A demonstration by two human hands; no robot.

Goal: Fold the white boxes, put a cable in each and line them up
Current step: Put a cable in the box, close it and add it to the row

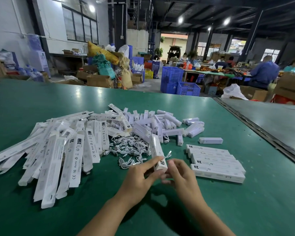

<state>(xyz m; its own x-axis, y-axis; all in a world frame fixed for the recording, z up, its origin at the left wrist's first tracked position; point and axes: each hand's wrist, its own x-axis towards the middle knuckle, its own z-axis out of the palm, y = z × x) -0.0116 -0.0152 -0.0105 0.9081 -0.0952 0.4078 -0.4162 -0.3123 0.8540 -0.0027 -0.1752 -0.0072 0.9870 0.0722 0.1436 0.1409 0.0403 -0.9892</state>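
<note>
Near the front edge of the tabletop, toward its middle, your two hands meet around one white box. Your left hand pinches its near end from the left, index finger stretched along the side, and your right hand closes on the same end from the right, fingers curled in; motion blur hides exactly how those fingertips sit. The box is folded up into a long tube and tilts away from you, its far end pointing at the middle of the tabletop. A white cable plug sticks out just to the right of the box, above your right hand.

Just beyond your hands lies a tangle of white cables. Left of that, a big fan of flat, unfolded boxes spreads toward the left edge. Farther back, toward the centre of the tabletop, sits a loose heap of small white boxes, with one more lying alone to its right. Beside your right hand, toward the right edge, finished boxes lie side by side in a neat row, touching one another.
</note>
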